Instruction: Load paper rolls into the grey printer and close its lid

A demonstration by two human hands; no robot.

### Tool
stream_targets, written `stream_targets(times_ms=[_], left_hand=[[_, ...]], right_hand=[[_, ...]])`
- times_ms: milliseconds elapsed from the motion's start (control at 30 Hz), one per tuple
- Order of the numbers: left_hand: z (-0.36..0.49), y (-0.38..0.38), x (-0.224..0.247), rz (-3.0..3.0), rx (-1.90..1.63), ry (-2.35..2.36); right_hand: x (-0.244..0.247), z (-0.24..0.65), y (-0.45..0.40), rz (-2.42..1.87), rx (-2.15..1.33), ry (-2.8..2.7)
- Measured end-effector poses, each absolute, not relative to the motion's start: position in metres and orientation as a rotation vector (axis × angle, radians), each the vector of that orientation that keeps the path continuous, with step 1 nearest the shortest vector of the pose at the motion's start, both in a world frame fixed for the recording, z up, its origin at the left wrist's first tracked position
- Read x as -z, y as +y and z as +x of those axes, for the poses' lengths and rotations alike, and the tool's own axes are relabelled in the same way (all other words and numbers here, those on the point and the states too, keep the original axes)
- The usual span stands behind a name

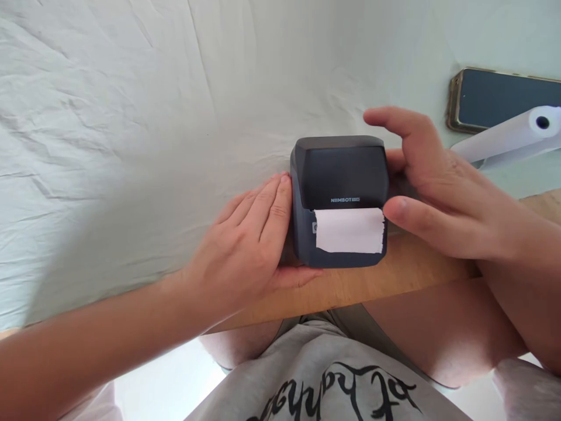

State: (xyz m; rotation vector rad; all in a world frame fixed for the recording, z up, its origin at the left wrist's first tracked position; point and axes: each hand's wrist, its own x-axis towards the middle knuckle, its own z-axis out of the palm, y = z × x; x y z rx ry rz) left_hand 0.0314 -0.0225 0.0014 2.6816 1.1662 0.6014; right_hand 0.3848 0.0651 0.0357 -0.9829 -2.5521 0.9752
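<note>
A dark label printer [342,169] marked NIIMBOT stands near the table's front edge. White paper [349,231] with ragged side edges lies across its lower front, below the lid. My left hand [258,240] rests flat along the printer's left side, its fingers together and straight, the thumb low by the front bottom edge. On the right side is my right hand [433,181], its fingers apart; the thumb tip is at the paper's right edge and the index finger is raised off the printer. Part of the right fingers is hidden behind the printer's side.
At the right, a phone [508,96] lies on the white cloth [153,117], with a white paper roll [508,137] just in front of it. The wooden table edge [394,269] runs above my legs.
</note>
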Motion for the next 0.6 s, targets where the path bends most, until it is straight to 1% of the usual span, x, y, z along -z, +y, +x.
stream_targets(times_ms=[100,200,300,367,400,500,600], left_hand=[[0.034,-0.022,-0.001,2.683,-0.641,1.149],[0.036,-0.021,0.001,2.654,-0.692,1.144],[0.037,-0.021,0.003,2.564,-0.686,1.205],[0.037,-0.021,0.003,2.550,-0.693,1.215],[0.036,-0.020,0.002,2.566,-0.697,1.203],[0.034,-0.018,0.001,2.611,-0.663,1.180],[0.032,-0.016,0.001,2.594,-0.608,1.192]], right_hand=[[-0.031,0.393,0.070,-0.928,-1.024,-2.544],[-0.025,0.400,0.076,-0.923,-0.981,-2.538],[-0.030,0.400,0.076,-0.989,-1.027,-2.490],[-0.040,0.394,0.068,-1.098,-1.078,-2.366],[-0.046,0.390,0.063,-1.157,-1.050,-2.286],[-0.060,0.370,0.046,-1.317,-0.741,-2.084],[-0.066,0.349,0.039,-1.363,-0.415,-1.980]])
